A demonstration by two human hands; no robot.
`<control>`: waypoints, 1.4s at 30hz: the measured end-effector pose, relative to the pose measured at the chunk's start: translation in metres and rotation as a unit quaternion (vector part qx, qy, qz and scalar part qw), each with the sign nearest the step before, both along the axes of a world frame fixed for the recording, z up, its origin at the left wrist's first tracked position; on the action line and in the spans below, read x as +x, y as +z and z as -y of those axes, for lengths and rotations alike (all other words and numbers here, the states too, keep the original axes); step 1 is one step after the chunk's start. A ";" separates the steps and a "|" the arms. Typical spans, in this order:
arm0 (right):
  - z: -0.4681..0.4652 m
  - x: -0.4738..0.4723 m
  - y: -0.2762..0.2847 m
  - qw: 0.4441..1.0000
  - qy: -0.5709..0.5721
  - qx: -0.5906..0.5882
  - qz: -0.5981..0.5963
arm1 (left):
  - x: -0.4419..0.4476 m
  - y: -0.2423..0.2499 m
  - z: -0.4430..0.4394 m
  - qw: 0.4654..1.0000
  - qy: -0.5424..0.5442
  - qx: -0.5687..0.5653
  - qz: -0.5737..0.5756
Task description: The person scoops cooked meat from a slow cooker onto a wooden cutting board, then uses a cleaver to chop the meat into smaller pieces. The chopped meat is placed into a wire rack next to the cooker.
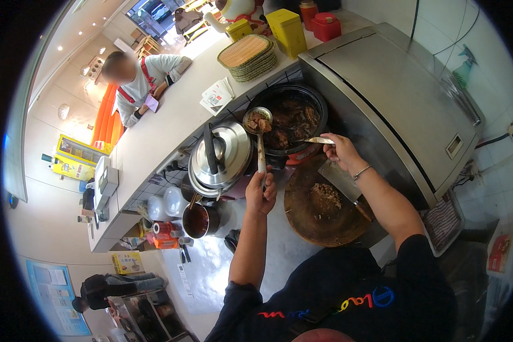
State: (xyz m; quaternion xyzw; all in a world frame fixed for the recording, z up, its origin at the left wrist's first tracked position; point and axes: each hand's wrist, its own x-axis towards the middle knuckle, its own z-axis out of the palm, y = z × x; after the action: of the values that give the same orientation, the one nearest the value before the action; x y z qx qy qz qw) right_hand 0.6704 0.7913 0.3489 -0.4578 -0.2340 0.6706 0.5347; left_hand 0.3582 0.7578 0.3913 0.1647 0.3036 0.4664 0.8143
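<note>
My left hand (260, 193) grips the handle of a perforated metal skimmer (258, 121), which holds chunks of braised meat at the near-left rim of a dark round pot (320, 94). The pot contains dark broth and more meat. In my right hand (338, 149) is a metal utensil (318, 140) whose far end reaches into the pot; its tip is hidden. Below the pot lies a round wooden chopping board (303, 218) with a small heap of chopped meat (326, 196). A cleaver (340, 181) rests on the board under my right forearm.
Left of the pot is a lidded steel pot (235, 154), then a small pot of red sauce (196, 220). Woven trays (248, 57) are stacked on the counter (175, 102). A large steel appliance (389, 94) stands at right. A person (141, 81) leans on the counter's far side; another stands lower left.
</note>
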 end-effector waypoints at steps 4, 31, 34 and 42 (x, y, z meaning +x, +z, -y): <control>0.007 -0.005 0.000 0.999 -0.012 0.002 -0.042 | -0.002 0.003 0.001 1.000 -0.001 0.009 0.004; 0.033 -0.015 0.024 0.947 -0.087 0.214 0.225 | 0.030 -0.010 0.014 0.995 -0.051 -0.058 -0.061; 0.035 -0.016 0.017 0.932 -0.089 0.238 0.259 | 0.031 -0.009 0.017 0.995 -0.055 -0.064 -0.057; 0.036 -0.018 0.009 0.952 -0.107 0.196 0.207 | 0.024 -0.016 0.023 0.996 -0.064 -0.056 -0.001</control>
State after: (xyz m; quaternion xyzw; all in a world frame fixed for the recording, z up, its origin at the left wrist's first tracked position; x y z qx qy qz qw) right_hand 0.6526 0.7555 0.3577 -0.4953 -0.4161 0.4408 0.6223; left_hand 0.3817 0.7346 0.3758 0.1380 0.3186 0.3955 0.8503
